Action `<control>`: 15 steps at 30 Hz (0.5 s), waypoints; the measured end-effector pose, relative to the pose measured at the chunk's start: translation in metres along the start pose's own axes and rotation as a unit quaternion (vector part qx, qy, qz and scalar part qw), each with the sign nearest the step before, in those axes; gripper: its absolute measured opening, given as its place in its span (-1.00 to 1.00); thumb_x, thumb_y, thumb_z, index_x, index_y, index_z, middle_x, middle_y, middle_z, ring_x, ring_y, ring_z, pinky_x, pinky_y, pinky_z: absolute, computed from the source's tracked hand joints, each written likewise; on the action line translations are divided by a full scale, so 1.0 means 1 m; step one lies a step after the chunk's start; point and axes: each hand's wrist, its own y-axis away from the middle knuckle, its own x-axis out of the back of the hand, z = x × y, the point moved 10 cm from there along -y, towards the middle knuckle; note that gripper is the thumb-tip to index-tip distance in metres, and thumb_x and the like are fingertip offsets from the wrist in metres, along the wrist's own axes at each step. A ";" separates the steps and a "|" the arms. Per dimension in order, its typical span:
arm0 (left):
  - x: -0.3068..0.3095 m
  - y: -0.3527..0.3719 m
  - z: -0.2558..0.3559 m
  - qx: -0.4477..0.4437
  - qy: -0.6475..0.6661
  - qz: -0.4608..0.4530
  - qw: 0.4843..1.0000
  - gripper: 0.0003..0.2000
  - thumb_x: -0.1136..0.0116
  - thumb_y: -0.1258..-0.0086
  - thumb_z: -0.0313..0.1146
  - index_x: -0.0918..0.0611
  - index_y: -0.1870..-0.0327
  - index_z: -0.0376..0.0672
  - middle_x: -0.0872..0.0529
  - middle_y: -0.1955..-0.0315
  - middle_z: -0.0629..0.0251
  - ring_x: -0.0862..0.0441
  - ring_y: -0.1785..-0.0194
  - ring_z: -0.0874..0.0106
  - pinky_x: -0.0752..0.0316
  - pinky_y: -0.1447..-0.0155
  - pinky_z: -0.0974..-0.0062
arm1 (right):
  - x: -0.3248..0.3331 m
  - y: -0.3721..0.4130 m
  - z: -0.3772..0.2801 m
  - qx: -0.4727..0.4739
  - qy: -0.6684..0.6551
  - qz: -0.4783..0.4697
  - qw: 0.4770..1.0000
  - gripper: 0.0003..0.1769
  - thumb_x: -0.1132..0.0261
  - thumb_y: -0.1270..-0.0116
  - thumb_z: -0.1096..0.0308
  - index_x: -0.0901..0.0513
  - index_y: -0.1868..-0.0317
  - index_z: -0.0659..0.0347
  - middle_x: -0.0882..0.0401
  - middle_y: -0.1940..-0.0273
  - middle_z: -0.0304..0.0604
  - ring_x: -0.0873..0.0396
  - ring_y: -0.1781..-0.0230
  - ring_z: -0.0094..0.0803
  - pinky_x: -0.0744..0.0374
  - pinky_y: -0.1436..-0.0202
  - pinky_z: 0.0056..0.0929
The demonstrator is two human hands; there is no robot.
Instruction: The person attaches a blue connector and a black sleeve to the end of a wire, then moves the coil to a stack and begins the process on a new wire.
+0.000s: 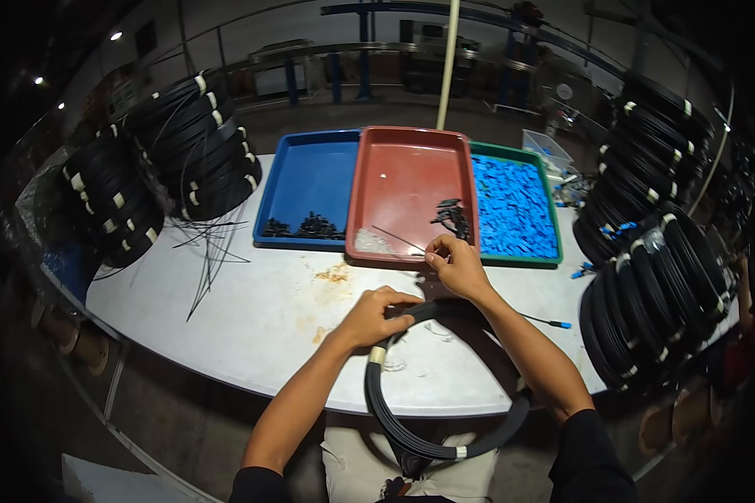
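A coil of black cable (374, 387), bound with pale tape bands, lies partly on the table edge and hangs toward my lap. My left hand (374, 318) is closed around its upper left side. Above and to the right, my right hand (455, 265) pinches a thin black cable end (398, 239), which points up and left over the red tray (411, 176). That tray holds small clear pieces (372, 241) and a pile of black parts (451, 216). Another cable end with a blue connector (566, 325) sticks out to the right.
Left of the red tray is a blue tray (310, 184) with small black parts. On its right, a green tray (554, 214) is full of blue connectors (516, 205). Stacked black cable coils (201, 151) stand at left, and more coils (654, 306) at right on the white table (268, 335).
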 end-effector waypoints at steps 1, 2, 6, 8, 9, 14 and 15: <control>0.001 0.002 0.008 0.019 -0.008 -0.013 1.000 -0.56 -0.39 -0.23 -0.20 -0.77 -0.15 -0.10 -0.75 0.17 0.03 -0.70 0.14 0.23 -0.58 -0.03 0.35 | -0.008 -0.005 -0.003 -0.001 0.012 -0.006 1.000 -0.83 -0.38 -0.35 0.35 -0.71 0.21 0.31 -0.73 0.40 0.05 -0.71 0.39 -0.14 -0.59 0.24 -0.19; 0.003 0.004 0.013 -0.005 -0.042 -0.013 0.999 -0.56 -0.36 -0.23 -0.20 -0.77 -0.15 -0.12 -0.75 0.19 0.00 -0.69 0.14 0.20 -0.58 -0.05 0.31 | -0.014 -0.007 -0.011 0.016 -0.002 0.001 1.000 -0.83 -0.37 -0.35 0.35 -0.71 0.23 0.32 -0.71 0.44 0.07 -0.70 0.42 -0.13 -0.57 0.27 -0.18; 0.008 0.021 0.027 -0.044 -0.126 -0.037 0.990 -0.54 -0.24 -0.30 -0.21 -0.72 -0.20 -0.19 -0.74 0.21 -0.02 -0.64 0.06 0.08 -0.51 -0.17 0.22 | -0.036 -0.016 -0.031 0.034 -0.015 -0.005 0.999 -0.83 -0.36 -0.36 0.37 -0.71 0.22 0.34 -0.72 0.41 0.08 -0.70 0.42 -0.12 -0.58 0.28 -0.20; 0.014 0.035 0.035 -0.053 -0.165 -0.032 0.984 -0.52 -0.23 -0.32 -0.20 -0.69 -0.23 -0.22 -0.73 0.20 0.00 -0.62 0.06 0.09 -0.48 -0.18 0.22 | -0.049 -0.019 -0.040 0.042 -0.027 -0.016 0.999 -0.84 -0.37 -0.37 0.38 -0.70 0.21 0.35 -0.71 0.43 0.00 -0.64 0.47 -0.29 -0.54 0.33 -0.28; 0.017 0.042 0.037 -0.059 -0.189 -0.025 0.980 -0.52 -0.23 -0.34 -0.19 -0.68 -0.24 -0.24 -0.72 0.20 0.01 -0.62 0.06 0.09 -0.47 -0.19 0.23 | -0.056 -0.021 -0.044 0.048 -0.036 -0.024 0.998 -0.84 -0.37 -0.39 0.38 -0.70 0.21 0.35 -0.70 0.45 -0.07 -0.58 0.52 -0.46 -0.51 0.38 -0.36; 0.041 0.056 0.056 -0.122 -0.257 0.003 0.959 -0.50 -0.27 -0.42 -0.12 -0.66 -0.24 -0.29 -0.76 0.05 0.06 -0.66 -0.05 0.24 -0.45 -0.19 0.28 | -0.090 -0.029 -0.062 0.077 -0.061 -0.055 0.994 -0.86 -0.35 -0.40 0.43 -0.69 0.20 0.38 -0.65 0.49 -0.09 -0.46 0.55 -0.51 -0.45 0.42 -0.37; 0.051 0.058 0.060 -0.140 -0.284 0.022 0.948 -0.52 -0.29 -0.41 -0.12 -0.68 -0.22 -0.27 -0.78 0.07 0.10 -0.68 -0.02 0.25 -0.46 -0.15 0.29 | -0.093 -0.032 -0.065 0.082 -0.063 -0.058 0.993 -0.86 -0.35 -0.40 0.43 -0.69 0.20 0.38 -0.65 0.49 -0.09 -0.46 0.55 -0.51 -0.45 0.42 -0.37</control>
